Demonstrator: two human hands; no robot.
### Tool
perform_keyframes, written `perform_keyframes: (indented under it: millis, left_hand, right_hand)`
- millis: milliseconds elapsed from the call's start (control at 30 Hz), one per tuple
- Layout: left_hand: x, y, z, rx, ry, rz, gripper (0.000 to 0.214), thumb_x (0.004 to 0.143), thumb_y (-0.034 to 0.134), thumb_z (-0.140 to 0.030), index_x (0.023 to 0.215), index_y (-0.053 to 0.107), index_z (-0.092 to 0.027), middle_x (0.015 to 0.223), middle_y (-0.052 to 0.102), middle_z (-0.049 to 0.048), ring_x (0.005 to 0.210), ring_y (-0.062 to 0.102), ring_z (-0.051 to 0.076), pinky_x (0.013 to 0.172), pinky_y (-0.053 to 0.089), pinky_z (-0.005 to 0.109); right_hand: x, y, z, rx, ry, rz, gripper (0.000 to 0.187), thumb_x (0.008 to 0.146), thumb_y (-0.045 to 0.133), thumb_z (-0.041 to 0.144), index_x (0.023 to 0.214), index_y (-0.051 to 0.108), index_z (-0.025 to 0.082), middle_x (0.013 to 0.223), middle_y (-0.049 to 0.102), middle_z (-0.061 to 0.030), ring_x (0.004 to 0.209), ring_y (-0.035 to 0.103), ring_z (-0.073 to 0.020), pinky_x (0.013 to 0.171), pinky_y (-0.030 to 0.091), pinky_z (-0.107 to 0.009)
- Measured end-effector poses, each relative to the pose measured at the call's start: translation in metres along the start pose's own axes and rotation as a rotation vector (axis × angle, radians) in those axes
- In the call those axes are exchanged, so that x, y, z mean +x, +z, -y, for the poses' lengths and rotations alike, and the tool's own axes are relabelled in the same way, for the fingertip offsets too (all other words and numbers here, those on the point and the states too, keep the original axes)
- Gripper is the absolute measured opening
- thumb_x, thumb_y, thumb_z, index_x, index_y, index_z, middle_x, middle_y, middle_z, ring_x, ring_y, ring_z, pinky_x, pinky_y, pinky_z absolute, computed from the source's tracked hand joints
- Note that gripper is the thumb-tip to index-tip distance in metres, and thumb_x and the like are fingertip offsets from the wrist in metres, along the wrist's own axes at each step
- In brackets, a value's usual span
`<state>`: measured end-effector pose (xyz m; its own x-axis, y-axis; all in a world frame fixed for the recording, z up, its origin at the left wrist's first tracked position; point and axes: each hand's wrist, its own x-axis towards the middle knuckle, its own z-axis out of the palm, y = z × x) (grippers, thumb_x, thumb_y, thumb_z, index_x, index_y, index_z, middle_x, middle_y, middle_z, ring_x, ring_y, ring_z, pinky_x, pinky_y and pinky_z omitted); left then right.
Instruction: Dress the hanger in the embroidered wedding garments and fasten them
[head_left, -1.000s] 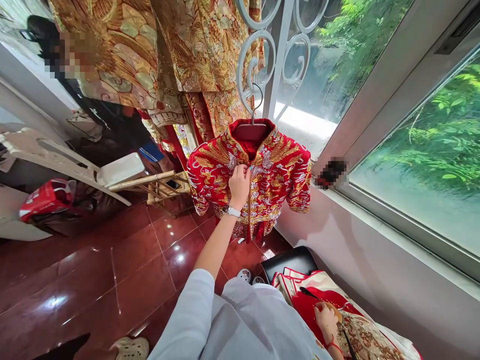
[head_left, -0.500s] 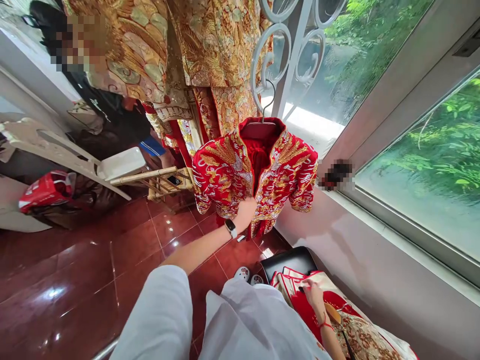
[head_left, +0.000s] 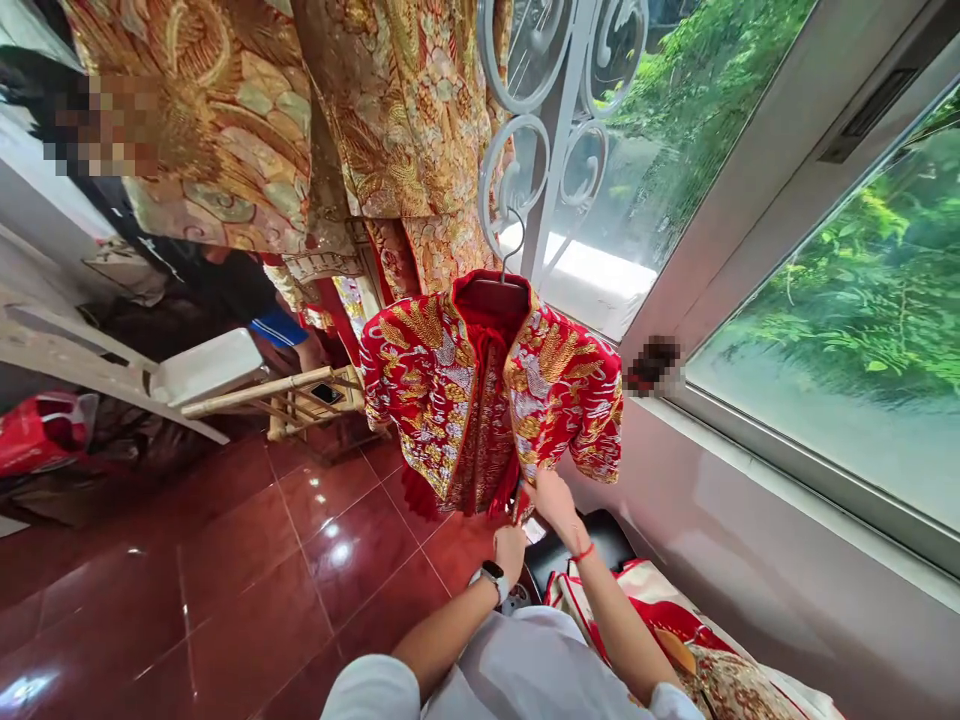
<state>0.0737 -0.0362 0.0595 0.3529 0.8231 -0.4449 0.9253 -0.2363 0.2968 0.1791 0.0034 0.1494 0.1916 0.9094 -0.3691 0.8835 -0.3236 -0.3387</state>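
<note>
At the open red jacket (head_left: 427, 400) — both hands (head_left: 553, 500) (head_left: 510, 552), close together, low.

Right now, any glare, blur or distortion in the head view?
Head view: white glare spots on the tiled floor; foliage outside looks soft in the head view; head-view edges look stretched, wide-lens style; red jacket reads fairly crisp there.

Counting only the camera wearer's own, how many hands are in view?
2. The left hand, with a watch at its wrist, is by the bottom edge of the red jacket; the right hand, with a red cord, is at its lower front edge. Neither is out of view.
</note>
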Motion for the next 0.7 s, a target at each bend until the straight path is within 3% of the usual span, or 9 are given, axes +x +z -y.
perform_keyframes:
  millis: [100, 167, 233, 267, 333, 433, 500, 567, 700]
  left_hand:
    - [-0.001, -0.037, 0.021, -0.067, 0.062, -0.146, 0.021, 0.091, 0.055, -0.02, 0.103, 0.073, -0.016, 0.103, 0.07, 0.0168, 0.105, 0.073, 0.035, 0.085, 0.06, 0.047]
    - [0.008, -0.087, 0.027, -0.191, 0.1, -0.511, 0.037, 0.089, 0.064, -0.029, 0.125, 0.064, -0.018, 0.127, 0.062, 0.019, 0.12, 0.065, 0.035, 0.095, 0.057, 0.05]
    - [0.027, -0.148, 0.026, -0.322, 0.093, -0.967, 0.06, 0.084, 0.071, -0.028, 0.14, 0.052, -0.016, 0.14, 0.05, 0.0237, 0.135, 0.053, 0.039, 0.11, 0.046, 0.058]
    - [0.037, -0.177, 0.025, -0.37, 0.067, -1.148, 0.066, 0.082, 0.073, -0.027, 0.142, 0.049, -0.014, 0.143, 0.047, 0.0257, 0.14, 0.046, 0.04, 0.115, 0.04, 0.062]
    - [0.054, -0.223, 0.026, -0.412, -0.008, -1.352, 0.071, 0.082, 0.073, -0.027, 0.146, 0.045, -0.011, 0.15, 0.04, 0.0291, 0.149, 0.034, 0.041, 0.122, 0.028, 0.064]
    - [0.055, -0.25, 0.049, -0.412, 0.011, -1.364, 0.065, 0.085, 0.067, -0.024, 0.146, 0.047, -0.013, 0.154, 0.043, 0.026, 0.153, 0.029, 0.04, 0.124, 0.021, 0.066]
    - [0.038, -0.257, 0.081, -0.403, 0.107, -1.324, 0.052, 0.087, 0.054, -0.015, 0.139, 0.056, -0.019, 0.144, 0.058, 0.0186, 0.145, 0.044, 0.034, 0.122, 0.03, 0.061]
    - [0.019, -0.276, 0.118, -0.391, 0.176, -1.348, 0.054, 0.084, 0.04, -0.004, 0.129, 0.064, -0.021, 0.127, 0.071, 0.0122, 0.125, 0.064, 0.027, 0.114, 0.045, 0.05]
    - [0.01, -0.368, 0.169, -0.222, 0.152, -1.367, 0.054, 0.082, 0.04, -0.002, 0.123, 0.07, -0.018, 0.126, 0.073, 0.0098, 0.118, 0.066, 0.025, 0.108, 0.048, 0.042]
  right_hand:
    - [-0.017, -0.025, -0.056, 0.024, 0.12, -0.2, 0.026, 0.091, 0.049, 0.025, 0.11, 0.065, 0.016, 0.104, 0.071, -0.0162, 0.101, 0.069, -0.028, 0.088, 0.05, -0.036]
    - [-0.015, -0.049, -0.065, 0.111, 0.062, -0.602, 0.045, 0.086, 0.05, 0.027, 0.128, 0.055, 0.012, 0.12, 0.064, -0.0207, 0.118, 0.061, -0.0336, 0.099, 0.048, -0.045]
    - [-0.002, -0.075, -0.045, 0.211, -0.087, -0.999, 0.073, 0.081, 0.057, 0.033, 0.148, 0.036, 0.01, 0.144, 0.047, -0.0255, 0.138, 0.042, -0.0386, 0.111, 0.038, -0.057]
    - [0.008, -0.089, -0.029, 0.237, -0.161, -1.109, 0.086, 0.079, 0.062, 0.037, 0.153, 0.027, 0.012, 0.153, 0.036, -0.0262, 0.145, 0.033, -0.0402, 0.115, 0.032, -0.061]
    - [0.03, -0.115, 0.003, 0.238, -0.214, -1.158, 0.092, 0.078, 0.064, 0.038, 0.157, 0.024, 0.014, 0.162, 0.024, -0.0259, 0.15, 0.021, -0.0439, 0.116, 0.022, -0.07]
    - [0.052, -0.153, 0.012, 0.268, -0.279, -1.091, 0.065, 0.081, 0.05, 0.023, 0.147, 0.048, 0.02, 0.156, 0.043, -0.0193, 0.145, 0.036, -0.0398, 0.113, 0.024, -0.072]
    - [0.057, -0.178, -0.007, 0.322, -0.376, -1.083, 0.055, 0.079, 0.042, 0.015, 0.13, 0.063, 0.019, 0.135, 0.064, -0.0152, 0.127, 0.057, -0.0325, 0.112, 0.033, -0.063]
    - [0.062, -0.205, -0.029, 0.363, -0.414, -1.125, 0.052, 0.075, 0.04, 0.013, 0.119, 0.069, 0.015, 0.116, 0.072, -0.0129, 0.107, 0.066, -0.0271, 0.105, 0.044, -0.051]
    - [0.092, -0.259, -0.046, 0.377, -0.402, -1.046, 0.05, 0.075, 0.039, 0.014, 0.113, 0.071, 0.006, 0.102, 0.074, -0.0147, 0.093, 0.067, -0.0211, 0.09, 0.047, -0.035]
